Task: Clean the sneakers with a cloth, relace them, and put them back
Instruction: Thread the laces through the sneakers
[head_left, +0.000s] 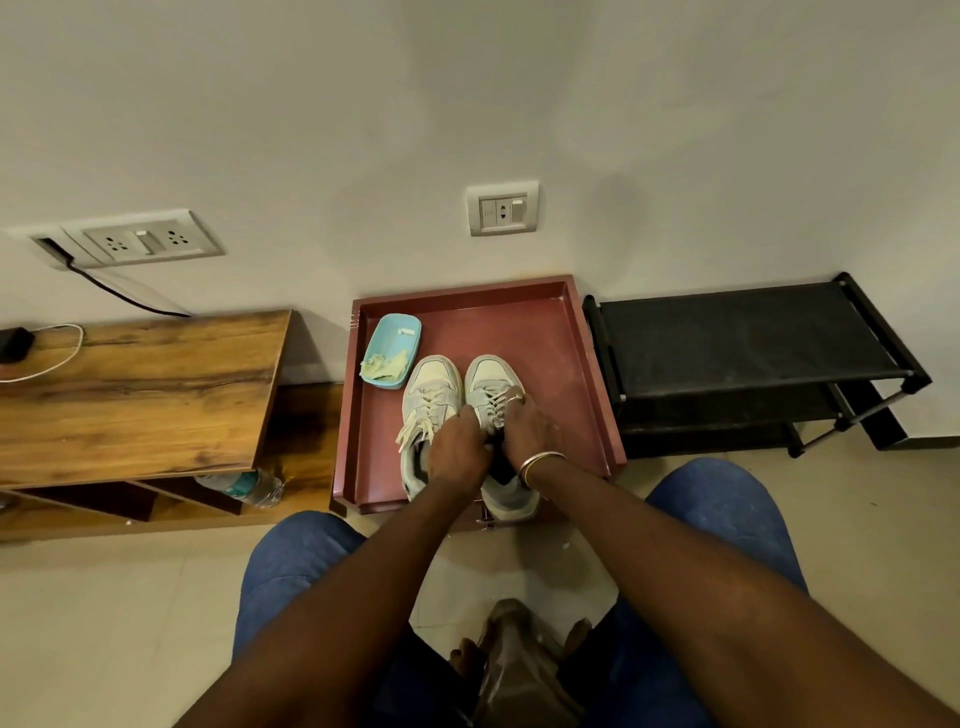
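Left hand (457, 447) and right hand (532, 428), fingers curled, both pinching the laces (496, 404) of 1 sneaker (491, 371) in the red tray (569, 332).

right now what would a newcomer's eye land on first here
Two pale sneakers sit side by side on a red tray against the wall, and the left hand and right hand grip the right sneaker's laces. A blue dish holding a yellowish cloth sits at the tray's far left.

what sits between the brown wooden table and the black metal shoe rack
The maroon square tray, carrying the pale sneakers and a light blue dish; the head view shows it.
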